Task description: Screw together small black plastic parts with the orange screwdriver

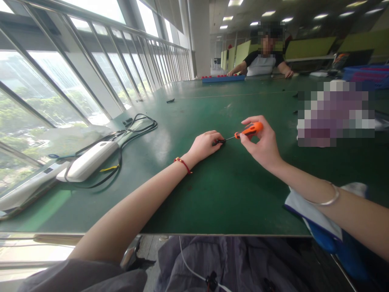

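My right hand [261, 141] is closed round the handle of an orange and black screwdriver [249, 130], thumb below and fingers above. The thin metal shaft points left, its tip meeting a small black piece [219, 142]. That piece is pinched in the fingers of my left hand [206, 145], low over the green table [182, 117]; its kind is too small to make out. A red bracelet circles my left wrist, and a silver bangle is on my right forearm.
White power adapters with black cables [91, 161] lie at left by the railing. A blurred-out object [336, 113] stands at right, before a blue basket [364, 77]. Another person [263, 65] sits across the table beside a blue strip with red knobs [223, 78]. Cloth [316, 213] lies under my right forearm.
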The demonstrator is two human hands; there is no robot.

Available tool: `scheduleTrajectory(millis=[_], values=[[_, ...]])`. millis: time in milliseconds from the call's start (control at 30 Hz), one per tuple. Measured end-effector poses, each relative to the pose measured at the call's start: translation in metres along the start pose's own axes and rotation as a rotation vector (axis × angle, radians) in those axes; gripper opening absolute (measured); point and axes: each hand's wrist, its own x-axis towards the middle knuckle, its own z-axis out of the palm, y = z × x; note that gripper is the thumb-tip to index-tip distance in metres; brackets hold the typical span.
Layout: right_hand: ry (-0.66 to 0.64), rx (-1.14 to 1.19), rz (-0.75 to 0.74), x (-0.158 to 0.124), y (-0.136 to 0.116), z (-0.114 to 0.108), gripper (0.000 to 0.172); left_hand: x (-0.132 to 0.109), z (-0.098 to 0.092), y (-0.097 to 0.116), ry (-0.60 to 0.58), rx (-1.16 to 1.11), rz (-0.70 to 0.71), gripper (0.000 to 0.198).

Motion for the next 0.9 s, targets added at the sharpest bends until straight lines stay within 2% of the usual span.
scheduleTrajectory(millis=[100,133,233,400,600,733,900], values=[[0.001,0.006,0.004,0.0008,0.0019,0.0005,0.034,0.0000,-0.0004,0.0005,-0.001,0.001,-0.007,0.020],[-0.014,-0.011,0.025,0.0009,0.0014,0.0004,0.032,0.0000,-0.0006,0.0008,-0.002,0.002,-0.009,0.020],[-0.062,-0.064,0.084,0.0004,-0.0025,-0.0006,0.010,0.0001,-0.0011,0.0019,-0.009,0.004,-0.017,0.020],[-0.022,-0.061,0.055,-0.0002,-0.0022,-0.0011,0.006,0.0001,-0.0010,0.0021,-0.010,0.010,-0.024,0.020],[0.030,-0.010,0.044,0.0014,0.0037,0.0000,0.030,0.0000,-0.0006,0.0016,-0.004,0.006,-0.017,0.019],[-0.060,-0.071,0.103,0.0005,0.0007,-0.0005,0.008,0.0002,-0.0010,0.0019,-0.005,0.008,-0.020,0.019],[-0.046,-0.057,0.064,0.0003,-0.0008,-0.0013,0.004,0.0002,-0.0008,0.0015,-0.007,0.010,-0.020,0.020]])
